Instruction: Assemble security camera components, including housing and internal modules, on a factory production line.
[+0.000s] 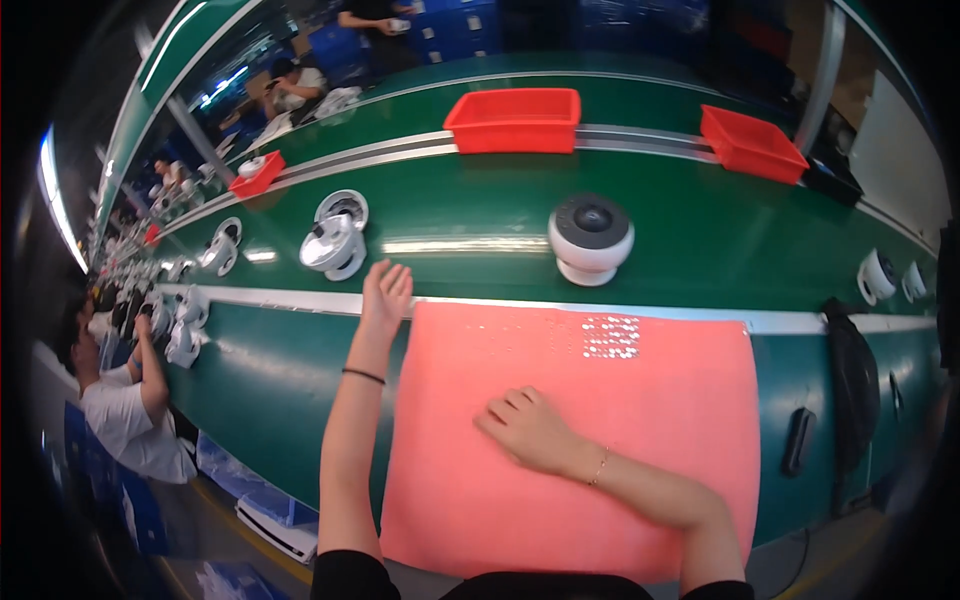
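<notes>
My left hand (387,295) reaches over the metal edge of the belt, palm up and fingers spread. Nothing is in it. Just beyond its fingertips stands a white round camera-like housing (332,248) with a second, ring-shaped part (344,208) behind it. My right hand (527,428) rests palm down on a pink mat (570,530), its fingers loosely bent and the thumb apart; no held object shows. On the green belt (470,215) past the mat, a white ball-shaped device (591,240) with a dark grey top stands on a small round base.
Red bins (513,122) line the belt's far side. More white devices (878,277) stand at the far right and along the left. A black handheld object (798,441) and a black bag-like item (853,385) lie right of the mat. A co-worker (125,400) sits at the left.
</notes>
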`<move>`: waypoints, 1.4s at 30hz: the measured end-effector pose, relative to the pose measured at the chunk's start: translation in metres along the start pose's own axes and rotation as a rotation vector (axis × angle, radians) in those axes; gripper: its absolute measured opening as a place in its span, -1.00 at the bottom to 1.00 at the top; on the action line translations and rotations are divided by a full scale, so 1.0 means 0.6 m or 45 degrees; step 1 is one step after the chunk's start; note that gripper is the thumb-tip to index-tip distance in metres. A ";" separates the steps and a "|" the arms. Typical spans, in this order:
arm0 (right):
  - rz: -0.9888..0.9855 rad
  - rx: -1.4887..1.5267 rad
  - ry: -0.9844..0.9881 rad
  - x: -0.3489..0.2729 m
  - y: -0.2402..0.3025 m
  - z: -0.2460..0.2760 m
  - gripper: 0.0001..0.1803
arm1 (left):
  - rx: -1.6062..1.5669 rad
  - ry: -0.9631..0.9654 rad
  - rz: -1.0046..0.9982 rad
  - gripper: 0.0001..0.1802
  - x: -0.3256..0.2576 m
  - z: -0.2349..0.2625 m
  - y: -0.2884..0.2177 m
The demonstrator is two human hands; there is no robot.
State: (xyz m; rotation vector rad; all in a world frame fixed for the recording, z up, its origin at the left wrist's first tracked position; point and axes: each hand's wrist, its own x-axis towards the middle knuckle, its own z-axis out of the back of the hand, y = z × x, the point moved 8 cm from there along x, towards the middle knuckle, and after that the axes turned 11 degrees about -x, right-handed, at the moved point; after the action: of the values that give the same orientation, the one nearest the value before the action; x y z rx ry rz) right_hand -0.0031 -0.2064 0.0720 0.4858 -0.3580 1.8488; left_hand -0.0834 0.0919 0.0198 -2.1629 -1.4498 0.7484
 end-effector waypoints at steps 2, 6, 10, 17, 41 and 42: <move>-0.018 0.204 0.037 0.003 0.005 0.009 -0.76 | -0.005 -0.172 -0.164 -0.45 0.046 0.027 -0.057; -0.097 0.387 0.084 0.002 -0.011 -0.003 -0.76 | -0.120 -0.265 -0.306 -0.36 0.119 0.082 -0.134; -0.117 0.419 0.121 0.013 -0.004 -0.013 -0.79 | -0.205 -0.044 -0.264 -0.30 0.145 0.104 -0.140; -0.168 0.446 0.120 0.007 -0.019 -0.013 -0.79 | -0.111 -0.017 -0.519 -0.20 0.095 0.075 -0.122; -1.697 2.150 -0.817 -0.113 -0.432 0.025 -0.28 | 0.454 0.379 0.501 -0.35 -0.350 0.000 0.051; -1.705 2.114 -0.873 -0.120 -0.440 0.030 -0.31 | 0.567 0.427 0.487 -0.35 -0.353 -0.001 0.061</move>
State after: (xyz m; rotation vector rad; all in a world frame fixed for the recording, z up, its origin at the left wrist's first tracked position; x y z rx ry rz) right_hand 0.2701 -0.1900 0.0533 1.8571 1.0052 0.2031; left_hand -0.1227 -0.1187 0.0394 -2.0951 -0.6364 0.7075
